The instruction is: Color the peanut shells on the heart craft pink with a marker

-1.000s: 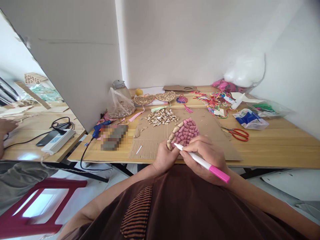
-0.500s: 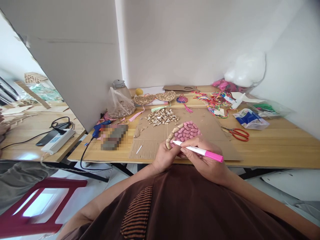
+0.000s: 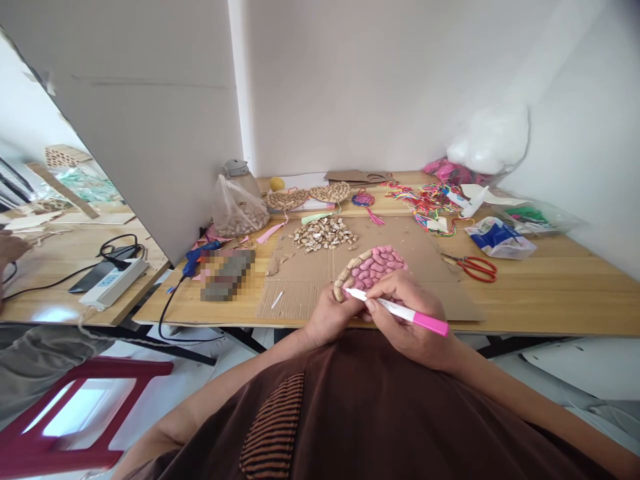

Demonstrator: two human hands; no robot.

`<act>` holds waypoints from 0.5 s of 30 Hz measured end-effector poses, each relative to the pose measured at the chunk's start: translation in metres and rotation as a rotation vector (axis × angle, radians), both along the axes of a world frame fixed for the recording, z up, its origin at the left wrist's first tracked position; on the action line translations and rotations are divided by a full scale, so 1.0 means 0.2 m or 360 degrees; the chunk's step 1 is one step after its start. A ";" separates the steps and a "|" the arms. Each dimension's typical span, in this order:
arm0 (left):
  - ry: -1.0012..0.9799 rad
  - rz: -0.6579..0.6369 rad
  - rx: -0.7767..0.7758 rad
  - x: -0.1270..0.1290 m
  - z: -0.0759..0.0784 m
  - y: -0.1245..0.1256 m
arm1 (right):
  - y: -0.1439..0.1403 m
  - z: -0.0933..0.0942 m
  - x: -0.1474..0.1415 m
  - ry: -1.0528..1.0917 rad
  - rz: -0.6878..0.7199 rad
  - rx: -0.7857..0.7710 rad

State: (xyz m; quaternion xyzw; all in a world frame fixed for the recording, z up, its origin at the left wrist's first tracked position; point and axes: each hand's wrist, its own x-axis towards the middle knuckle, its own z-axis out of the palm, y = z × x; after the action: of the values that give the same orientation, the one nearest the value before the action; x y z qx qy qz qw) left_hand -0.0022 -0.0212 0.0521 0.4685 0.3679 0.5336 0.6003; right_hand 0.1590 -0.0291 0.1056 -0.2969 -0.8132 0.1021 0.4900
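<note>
My left hand (image 3: 327,315) grips the near edge of a round disc covered in peanut shells (image 3: 373,265), most of them coloured pink and a few along the left rim still tan. My right hand (image 3: 407,313) holds a pink marker (image 3: 400,312) with its white tip touching a shell at the disc's lower left. The disc is held just above a sheet of cardboard (image 3: 310,280) on the wooden table (image 3: 550,293).
A pile of loose shells (image 3: 324,235), a bag of peanuts (image 3: 239,210), two other shell discs (image 3: 310,196), coloured cords (image 3: 425,200), red scissors (image 3: 475,267) and a blue glue gun (image 3: 197,257) lie on the table. A power strip (image 3: 113,281) and another person's hand (image 3: 10,248) are at left.
The marker's rear end swung up and then partly back down while its tip stayed at the disc's lower-left shells. The disc tilted flatter, showing more of its pink face.
</note>
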 end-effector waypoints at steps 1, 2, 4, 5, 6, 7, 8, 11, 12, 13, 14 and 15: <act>-0.0004 -0.0002 0.0019 0.00 -0.01 0.00 | 0.00 -0.01 0.00 -0.0007 0.0015 0.0013; -0.0016 -0.0006 0.0030 0.00 -0.01 0.01 | 0.00 -0.01 0.00 -0.0013 0.0030 0.0018; -0.0040 -0.0006 0.0029 -0.01 -0.02 0.01 | 0.01 -0.02 0.00 -0.0018 0.0051 0.0006; -0.0049 -0.0008 0.0024 -0.01 -0.02 0.01 | 0.01 -0.03 0.00 -0.0018 0.0055 -0.0002; -0.0052 -0.0014 0.0023 -0.01 -0.01 0.01 | 0.01 -0.03 0.00 -0.0014 0.0051 -0.0004; -0.0049 -0.0010 0.0021 -0.01 -0.01 0.01 | 0.01 -0.03 0.00 -0.0014 0.0043 -0.0001; -0.0042 0.0000 0.0009 0.00 -0.01 0.01 | 0.02 -0.03 0.00 -0.0010 0.0027 0.0012; -0.0049 -0.0013 -0.0079 0.00 0.00 0.00 | 0.02 -0.04 0.02 0.0024 -0.0032 0.0062; -0.0062 -0.0032 -0.0107 0.00 0.00 0.00 | 0.02 -0.04 0.02 0.0039 -0.0037 0.0063; -0.0079 -0.0046 -0.0120 0.00 0.00 0.00 | 0.02 -0.04 0.03 0.0051 -0.0026 0.0056; -0.0090 -0.0052 -0.0115 0.00 -0.01 0.00 | 0.02 -0.04 0.03 0.0052 0.0004 0.0046; -0.0094 -0.0041 -0.0098 0.00 -0.01 0.00 | 0.02 -0.04 0.03 0.0039 0.0044 0.0038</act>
State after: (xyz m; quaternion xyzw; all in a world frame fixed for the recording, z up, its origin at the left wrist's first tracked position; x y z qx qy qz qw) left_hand -0.0019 -0.0215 0.0498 0.4386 0.3601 0.5279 0.6319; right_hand 0.1654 -0.0244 0.0977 -0.2786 -0.8123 0.1028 0.5021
